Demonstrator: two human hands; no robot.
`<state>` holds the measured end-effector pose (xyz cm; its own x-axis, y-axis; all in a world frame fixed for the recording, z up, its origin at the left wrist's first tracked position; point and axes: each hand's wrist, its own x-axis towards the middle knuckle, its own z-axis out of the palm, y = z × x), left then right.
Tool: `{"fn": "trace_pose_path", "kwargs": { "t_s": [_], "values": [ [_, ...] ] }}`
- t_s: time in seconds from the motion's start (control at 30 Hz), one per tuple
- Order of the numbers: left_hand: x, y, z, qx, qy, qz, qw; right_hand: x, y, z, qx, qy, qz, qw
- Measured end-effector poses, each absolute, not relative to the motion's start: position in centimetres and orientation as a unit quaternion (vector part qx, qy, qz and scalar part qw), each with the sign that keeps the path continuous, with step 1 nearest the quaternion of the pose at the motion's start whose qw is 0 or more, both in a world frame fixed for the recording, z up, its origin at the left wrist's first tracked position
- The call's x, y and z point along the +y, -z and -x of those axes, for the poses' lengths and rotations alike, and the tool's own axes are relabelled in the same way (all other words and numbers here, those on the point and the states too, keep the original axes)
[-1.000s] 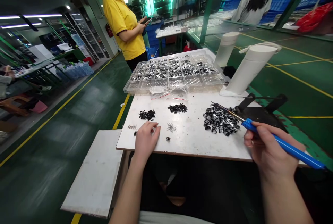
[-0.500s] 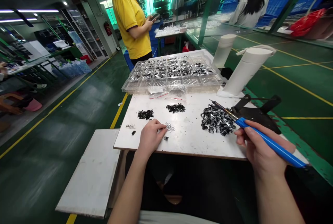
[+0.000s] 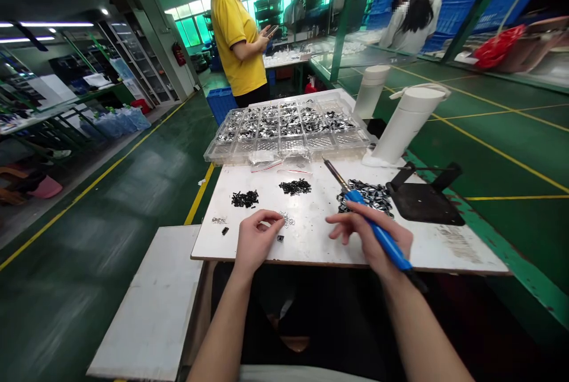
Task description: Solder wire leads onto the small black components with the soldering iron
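My right hand (image 3: 376, 240) grips a soldering iron (image 3: 377, 231) by its blue handle, the bare metal tip slanting up and left over the white board (image 3: 320, 246). Thumb and forefinger of my left hand (image 3: 260, 237) are pinched at the edge of a small heap of fine clear or silvery rings (image 3: 287, 219); anything between them is too small to make out. Just below these fingertips lies a small dark part (image 3: 280, 238), and another small black part (image 3: 225, 231) sits left of the hand. A heap of shiny black pieces (image 3: 367, 195) lies partly behind the iron.
Two piles of small black parts (image 3: 244, 199) (image 3: 295, 186) lie ahead of my hands. Behind them stands a clear compartment tray (image 3: 284, 144) of shiny pieces. At right are a black iron stand (image 3: 427, 201) and white bottles (image 3: 406, 124). A person in yellow (image 3: 242, 38) stands beyond.
My right hand has swung left with the soldering iron, from the right edge toward the middle of the board. My left hand stays by the ring heap. The view has shifted slightly.
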<state>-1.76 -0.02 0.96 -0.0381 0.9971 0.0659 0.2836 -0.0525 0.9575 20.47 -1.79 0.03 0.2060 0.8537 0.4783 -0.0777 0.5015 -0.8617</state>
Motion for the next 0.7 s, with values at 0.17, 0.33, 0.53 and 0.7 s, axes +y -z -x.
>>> {"fn": "trace_pose_path", "kwargs": {
  "t_s": [0.17, 0.33, 0.53, 0.7],
  "values": [
    [-2.5, -1.8, -0.4, 0.504, -0.526, -0.495, 0.473, -1.8, -0.5, -17.2, -0.608, -0.32, 0.354, 0.634],
    [-3.6, -1.9, -1.2, 0.505, -0.538, -0.502, 0.45, -2.3, -0.1, -16.7, -0.608, -0.347, 0.374, 0.609],
    [-3.9, -1.5, -1.4, 0.504, -0.528, -0.537, 0.423, -2.2, 0.6, -17.3, -0.615, -0.359, 0.372, 0.596],
    [-3.6, -1.3, 0.6, 0.52, -0.46, -0.633, 0.343, -1.9, 1.0, -17.3, -0.588, -0.316, 0.391, 0.633]
  ]
}}
